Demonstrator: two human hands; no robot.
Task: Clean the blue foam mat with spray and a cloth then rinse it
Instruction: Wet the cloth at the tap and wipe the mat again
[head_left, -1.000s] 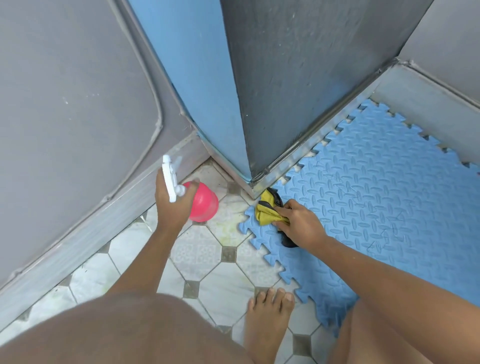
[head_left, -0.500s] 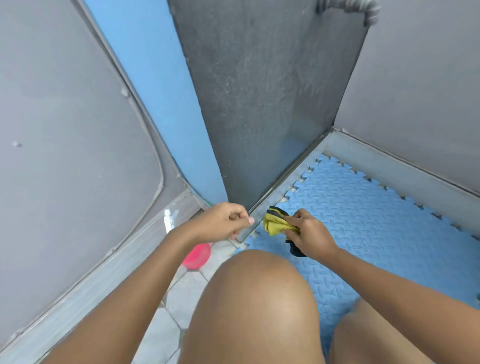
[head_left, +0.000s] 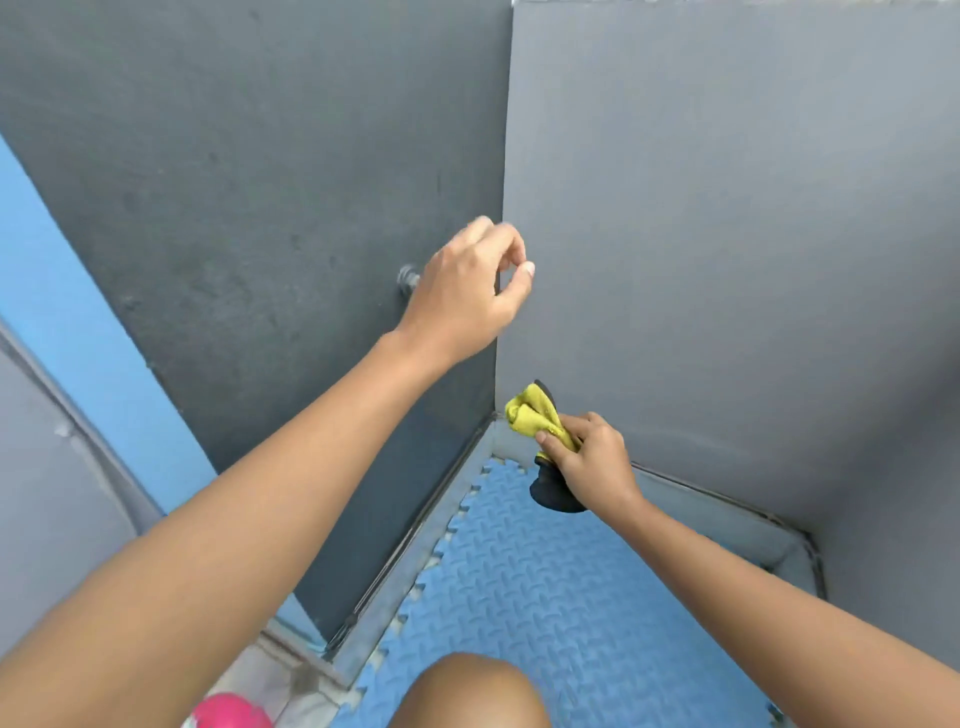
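Your left hand (head_left: 462, 291) is raised by the wall corner, fingers curled, thumb near index, holding nothing. Your right hand (head_left: 592, 462) grips the cloth (head_left: 535, 415) (yellow over black, bunched) above the mat (head_left: 545, 597), which is blue and flat on the floor between 2 walls.

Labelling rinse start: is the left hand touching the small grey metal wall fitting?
Cannot tell. In the head view the left hand overlaps the small grey metal wall fitting, hiding any contact.

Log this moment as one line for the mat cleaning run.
left hand: up by wall fitting, fingers curled, empty | right hand: grips cloth above mat | spray bottle: low left, unheld
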